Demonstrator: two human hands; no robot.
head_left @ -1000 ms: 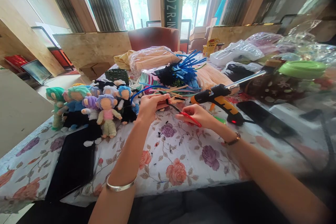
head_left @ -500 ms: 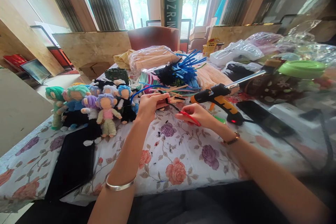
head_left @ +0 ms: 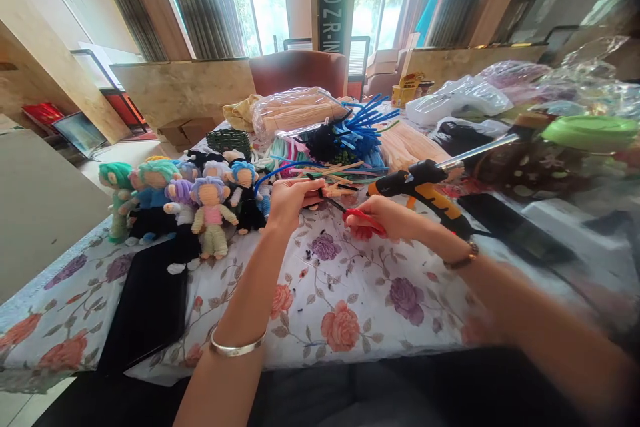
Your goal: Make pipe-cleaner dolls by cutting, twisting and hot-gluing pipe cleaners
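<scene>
My left hand [head_left: 293,203] pinches a small black piece [head_left: 320,192], its shape hard to make out, above the flowered tablecloth [head_left: 360,293]. My right hand [head_left: 385,217] is closed on red-handled scissors [head_left: 367,221], whose dark blades point left and reach the black piece near my left fingertips. Tiny black scraps [head_left: 309,254] lie on the cloth below. Just behind my hands are short beige and black strips [head_left: 345,188]. A black and orange glue gun [head_left: 415,181] stands behind my right hand.
Several yarn dolls [head_left: 213,213] and a black tablet [head_left: 147,303] are at the left. Blue pipe cleaners [head_left: 367,123] and a wrapped beige bundle [head_left: 297,110] lie behind. A dark phone [head_left: 515,227], a green lid [head_left: 590,132] and plastic bags [head_left: 457,99] are at the right.
The whole view has shifted slightly, with things appearing further right. My right hand has moved a little to the right with the scissors, and its fingers look more spread round the handles.
</scene>
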